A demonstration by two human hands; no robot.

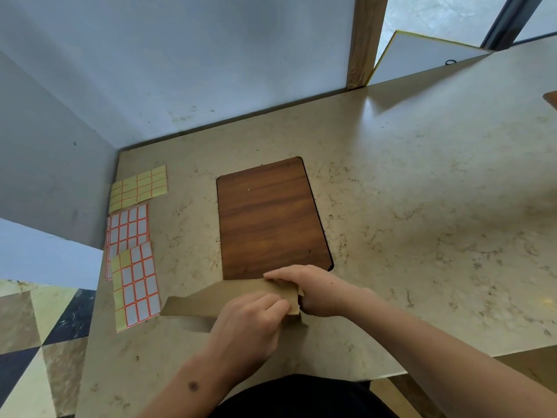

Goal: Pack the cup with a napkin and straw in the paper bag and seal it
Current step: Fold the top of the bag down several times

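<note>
Paper bag [193,306] sits at the near edge of the beige marbled counter [422,206], just in front of the wooden board [268,218], its top running left to right under both hands. Right hand [313,289] is curled over the right end of the bag top, fingers wrapped across the far side, clamping the paper. Left hand [250,321] is on the near side, fingers bent and pinching the same folded end of the bag, touching the right hand's grip zone; the two hands meet at the bag's right end. Left part of the bag top sticks out free toward the label sheets. Cup, napkin and straw can't be seen from this angle. Three sticker sheets [132,267] lie flat along the counter's left edge, well clear of the hands: one yellow at the back, two white with red grid nearer, overlapping.
</note>
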